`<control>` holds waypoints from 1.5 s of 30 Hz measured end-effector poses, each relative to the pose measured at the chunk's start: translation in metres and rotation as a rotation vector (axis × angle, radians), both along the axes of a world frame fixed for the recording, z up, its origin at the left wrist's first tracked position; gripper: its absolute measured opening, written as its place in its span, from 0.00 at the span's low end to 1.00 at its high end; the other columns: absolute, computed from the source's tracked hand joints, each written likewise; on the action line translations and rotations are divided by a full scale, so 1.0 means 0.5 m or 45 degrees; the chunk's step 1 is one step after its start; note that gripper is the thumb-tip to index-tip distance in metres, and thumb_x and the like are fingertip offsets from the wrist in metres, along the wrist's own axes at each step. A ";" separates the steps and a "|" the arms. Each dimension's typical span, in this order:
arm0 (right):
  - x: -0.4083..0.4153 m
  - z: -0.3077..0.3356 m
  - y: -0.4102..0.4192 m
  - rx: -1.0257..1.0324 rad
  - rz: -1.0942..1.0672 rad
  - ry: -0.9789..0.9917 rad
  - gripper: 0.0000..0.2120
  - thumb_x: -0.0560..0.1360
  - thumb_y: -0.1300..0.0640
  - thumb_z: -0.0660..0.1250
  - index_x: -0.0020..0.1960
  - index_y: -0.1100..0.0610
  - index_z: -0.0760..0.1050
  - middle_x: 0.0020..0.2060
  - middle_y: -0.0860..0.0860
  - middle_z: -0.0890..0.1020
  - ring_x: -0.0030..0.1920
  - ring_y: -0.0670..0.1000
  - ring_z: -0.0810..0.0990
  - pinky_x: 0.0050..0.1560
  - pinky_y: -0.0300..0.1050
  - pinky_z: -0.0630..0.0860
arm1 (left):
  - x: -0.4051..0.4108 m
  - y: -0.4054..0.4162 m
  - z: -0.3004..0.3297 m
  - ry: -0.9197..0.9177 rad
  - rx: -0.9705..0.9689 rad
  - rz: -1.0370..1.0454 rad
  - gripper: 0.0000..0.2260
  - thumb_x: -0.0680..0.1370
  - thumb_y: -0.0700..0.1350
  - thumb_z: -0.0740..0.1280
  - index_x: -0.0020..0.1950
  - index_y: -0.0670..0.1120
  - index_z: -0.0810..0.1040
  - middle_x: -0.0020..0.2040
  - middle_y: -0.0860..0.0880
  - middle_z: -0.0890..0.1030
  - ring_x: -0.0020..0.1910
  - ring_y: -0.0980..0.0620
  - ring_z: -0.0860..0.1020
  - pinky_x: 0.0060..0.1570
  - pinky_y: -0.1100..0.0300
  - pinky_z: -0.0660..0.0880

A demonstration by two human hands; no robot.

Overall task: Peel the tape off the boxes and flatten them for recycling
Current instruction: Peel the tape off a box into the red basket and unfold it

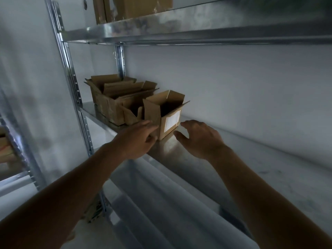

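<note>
- Boxes: three brown cardboard boxes stand in a row on the middle shelf (pixel 233 169) of a metal rack, against the wall.
- Metal rack (pixel 71 83): galvanised upright at left, upper shelf (pixel 179 31) overhead carrying more cardboard (pixel 133 8).
- Large box (pixel 109 99): farthest left, flaps up, flat cardboard pieces standing inside it.
- Low box (pixel 132 112): between the other two, open, touching both.
- Small box (pixel 161 114): nearest, flaps up, upright near the shelf's front edge, white label (pixel 172 120) on its right face.
- Left hand (pixel 138 139): fingers extended and loosely spread, tips touching the small box's left face; nothing gripped.
- Right hand (pixel 199 139): fingers spread and slightly curved, thumb near the box's lower corner, just beside the labelled face; contact cannot be confirmed; holding nothing.
- Tape: none discernible at this blur.
</note>
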State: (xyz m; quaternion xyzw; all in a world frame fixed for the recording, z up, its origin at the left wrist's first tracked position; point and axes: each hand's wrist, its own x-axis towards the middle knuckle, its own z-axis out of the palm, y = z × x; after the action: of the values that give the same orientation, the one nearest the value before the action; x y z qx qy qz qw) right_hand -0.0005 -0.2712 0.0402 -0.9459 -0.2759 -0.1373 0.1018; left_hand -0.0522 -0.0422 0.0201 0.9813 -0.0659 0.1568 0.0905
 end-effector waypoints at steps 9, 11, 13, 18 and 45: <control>0.122 0.027 0.091 0.004 -0.080 -0.110 0.38 0.81 0.31 0.53 0.82 0.53 0.57 0.82 0.54 0.60 0.78 0.58 0.66 0.73 0.55 0.68 | 0.143 0.112 0.017 -0.134 -0.064 -0.094 0.17 0.84 0.53 0.63 0.73 0.51 0.74 0.74 0.50 0.71 0.62 0.53 0.77 0.59 0.55 0.77; 0.139 0.030 0.116 -0.016 -0.086 -0.171 0.37 0.80 0.31 0.54 0.81 0.53 0.59 0.81 0.54 0.62 0.79 0.58 0.65 0.76 0.54 0.63 | 0.171 0.130 0.021 -0.173 -0.060 -0.129 0.17 0.84 0.53 0.63 0.72 0.51 0.75 0.73 0.50 0.71 0.61 0.53 0.77 0.57 0.55 0.78; 0.149 0.037 0.139 -0.040 -0.107 -0.258 0.36 0.80 0.32 0.56 0.79 0.54 0.64 0.79 0.54 0.67 0.78 0.55 0.66 0.79 0.53 0.58 | 0.195 0.144 0.024 -0.187 -0.068 -0.161 0.17 0.84 0.53 0.63 0.72 0.51 0.74 0.73 0.49 0.70 0.62 0.51 0.76 0.57 0.55 0.77; 0.163 0.058 0.213 -0.079 -0.242 -0.212 0.28 0.79 0.32 0.56 0.67 0.49 0.76 0.63 0.48 0.82 0.65 0.52 0.79 0.75 0.51 0.63 | 0.239 0.184 0.018 -0.161 -0.127 -0.275 0.14 0.83 0.51 0.65 0.68 0.52 0.75 0.72 0.49 0.68 0.62 0.50 0.75 0.53 0.60 0.72; 0.122 0.002 0.141 0.862 -0.456 -0.105 0.24 0.87 0.53 0.54 0.81 0.38 0.57 0.83 0.56 0.55 0.80 0.64 0.59 0.75 0.61 0.67 | 0.304 0.118 0.041 -0.401 -0.354 -0.633 0.22 0.83 0.53 0.66 0.73 0.44 0.71 0.66 0.46 0.75 0.56 0.50 0.79 0.46 0.64 0.73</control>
State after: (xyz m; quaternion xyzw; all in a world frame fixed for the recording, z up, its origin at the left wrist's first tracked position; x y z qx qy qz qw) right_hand 0.0607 -0.2006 0.0410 -0.8856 -0.0491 -0.2742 0.3716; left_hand 0.1001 0.0167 0.0408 0.8771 -0.2945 0.2874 0.2479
